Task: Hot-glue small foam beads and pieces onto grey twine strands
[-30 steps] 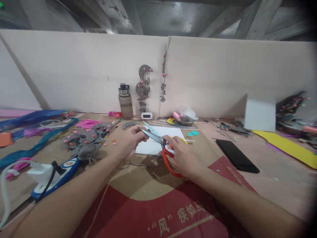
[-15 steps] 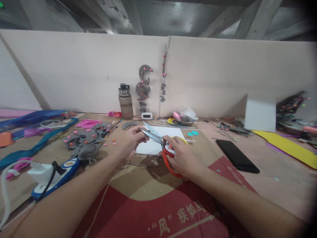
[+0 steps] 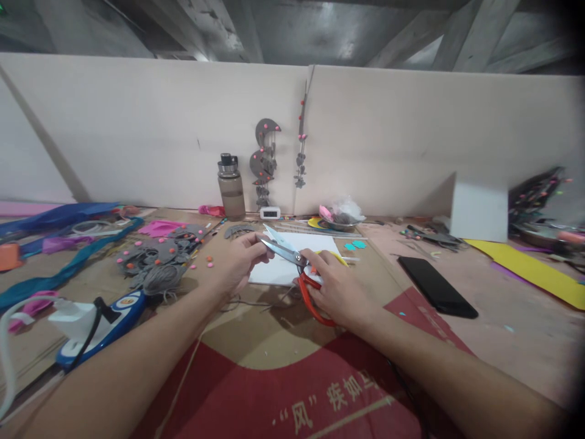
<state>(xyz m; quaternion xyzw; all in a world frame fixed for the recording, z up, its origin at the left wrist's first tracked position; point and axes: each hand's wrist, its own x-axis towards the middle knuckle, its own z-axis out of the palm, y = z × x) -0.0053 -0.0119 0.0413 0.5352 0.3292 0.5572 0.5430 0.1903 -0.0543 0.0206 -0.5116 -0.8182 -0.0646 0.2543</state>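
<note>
My right hand [image 3: 336, 280] is wrapped round the red handles of a pair of scissors [image 3: 292, 253]. The blades are spread apart and point up and left, at the fingers of my left hand [image 3: 249, 256]. Those fingers are pinched together at the blade tips; whatever small piece they hold is too hidden to name. Beneath the scissors lies a white sheet [image 3: 267, 273], partly covered by both hands. Small turquoise cut-outs [image 3: 358, 244] rest just beyond my right hand.
Left of my hands is a heap of grey pieces with coloured dots [image 3: 155, 253], near a blue-and-white power strip [image 3: 123, 314]. A water bottle [image 3: 231, 192] and a small clock [image 3: 270, 213] stand at the back. A black phone [image 3: 436, 286] lies to the right.
Almost nothing differs. The whole view has shifted very slightly, while both hands and the spread scissors keep their positions.
</note>
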